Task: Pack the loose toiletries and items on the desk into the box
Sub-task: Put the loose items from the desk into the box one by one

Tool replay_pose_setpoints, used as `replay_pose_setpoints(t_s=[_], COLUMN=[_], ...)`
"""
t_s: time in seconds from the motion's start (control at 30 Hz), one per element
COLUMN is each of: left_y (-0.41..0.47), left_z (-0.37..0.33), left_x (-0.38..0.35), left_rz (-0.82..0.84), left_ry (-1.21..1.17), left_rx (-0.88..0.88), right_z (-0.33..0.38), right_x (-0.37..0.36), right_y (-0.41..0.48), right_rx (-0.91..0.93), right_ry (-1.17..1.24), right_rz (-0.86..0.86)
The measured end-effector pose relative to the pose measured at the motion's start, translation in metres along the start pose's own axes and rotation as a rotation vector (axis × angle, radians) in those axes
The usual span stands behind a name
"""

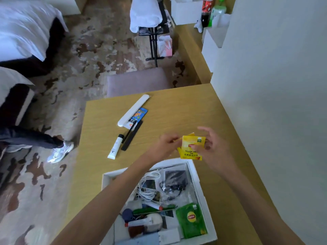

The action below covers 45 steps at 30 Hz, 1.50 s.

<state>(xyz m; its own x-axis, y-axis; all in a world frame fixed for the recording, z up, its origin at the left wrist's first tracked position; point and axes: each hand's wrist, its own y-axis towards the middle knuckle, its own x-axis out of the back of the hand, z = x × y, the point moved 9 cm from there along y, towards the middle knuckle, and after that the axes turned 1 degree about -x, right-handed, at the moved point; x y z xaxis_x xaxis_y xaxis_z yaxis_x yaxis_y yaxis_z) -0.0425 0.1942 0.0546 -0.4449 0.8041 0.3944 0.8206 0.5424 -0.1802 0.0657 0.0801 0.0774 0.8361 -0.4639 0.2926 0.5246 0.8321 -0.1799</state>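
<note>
- Head camera: two bare hands meet above the light wooden desk (177,106), just past the far rim of the one open white rectangular box (194,175).
- The left hand (165,143) pinches the left edge of a small fan of yellow paper Lipton tea sachets (192,147).
- The right hand (212,147) grips the sachets' right side, with its upper fingers spread loosely.
- Offset edges show at least two yellow sachets. The exact count cannot be told.
- The sachets are held in the air over the desk, not in the box.
- Five loose items lie in a cluster on the desk's far left:
  - one long white paper-wrapped stick (134,109)
  - one blue and orange foil packet (138,114), touching the stick
  - one flat black strip (132,137)
  - one thin black rod (130,130), lying against the strip
  - one white plastic tube with a black cap (115,147), just beside the strip
- Several things lie inside the box:
  - one green Lipton sachet (192,218), at the near right corner
  - one coiled white cable (148,190)
  - one white marker with a red tip (155,206)
  - clear plastic bags with dark contents (174,181), too crumpled to count
- One mauve chair seat (136,80) stands at the desk's far edge.
- Two bottles stand far off on the right, one dark cola bottle (206,11) and one green bottle (217,12).
- On the left, another person's leg ends in one white sneaker (60,152) on the patterned carpet.
</note>
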Motion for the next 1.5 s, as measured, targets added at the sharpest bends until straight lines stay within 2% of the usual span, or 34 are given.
replay_pose_setpoints(t_s=[0.13,0.27,0.43,0.53,0.7,0.77,0.83,0.97,1.1,1.2,1.33,1.5], left_y=[-0.046,-0.081,-0.115,-0.13,-0.137,-0.138,-0.139,-0.14,-0.144,-0.144,-0.136,-0.128], left_z=[-0.007,-0.015,-0.001,0.015,0.036,0.042,0.046,0.055,0.042,0.033,0.019,0.001], left_x=[0.031,0.04,0.026,0.007,-0.05,-0.074,-0.095,-0.116,-0.121,-0.117,-0.083,-0.002], left_rz=[-0.152,-0.157,-0.097,-0.098,0.1,0.162,0.212,0.248,0.227,0.193,0.081,-0.197], left_ry=[-0.113,-0.075,0.139,0.163,0.238,0.289,0.357,0.457,0.753,0.85,0.789,0.664], left_rx=[-0.015,-0.054,-0.092,-0.057,-0.039,-0.047,-0.06,-0.066,-0.309,-0.415,-0.419,-0.434], right_z=[0.027,0.039,0.024,0.003,-0.032,-0.036,-0.03,-0.018,-0.016,-0.017,-0.019,-0.006], right_x=[-0.028,-0.054,-0.078,-0.081,-0.071,-0.063,-0.054,-0.037,-0.03,-0.033,-0.037,-0.056], right_y=[-0.012,-0.026,-0.048,-0.066,-0.091,-0.096,-0.099,-0.1,-0.102,-0.101,-0.091,-0.067], right_rx=[0.153,0.24,0.187,0.182,0.203,0.183,0.191,0.189,0.161,0.153,0.136,0.212], right_ry=[-0.199,-0.268,-0.444,-0.59,-1.014,-0.976,-0.887,-0.856,-0.796,-0.789,-0.77,-0.751], right_rz=[0.066,0.159,0.303,0.378,0.477,0.439,0.337,0.14,0.09,0.105,0.116,0.094])
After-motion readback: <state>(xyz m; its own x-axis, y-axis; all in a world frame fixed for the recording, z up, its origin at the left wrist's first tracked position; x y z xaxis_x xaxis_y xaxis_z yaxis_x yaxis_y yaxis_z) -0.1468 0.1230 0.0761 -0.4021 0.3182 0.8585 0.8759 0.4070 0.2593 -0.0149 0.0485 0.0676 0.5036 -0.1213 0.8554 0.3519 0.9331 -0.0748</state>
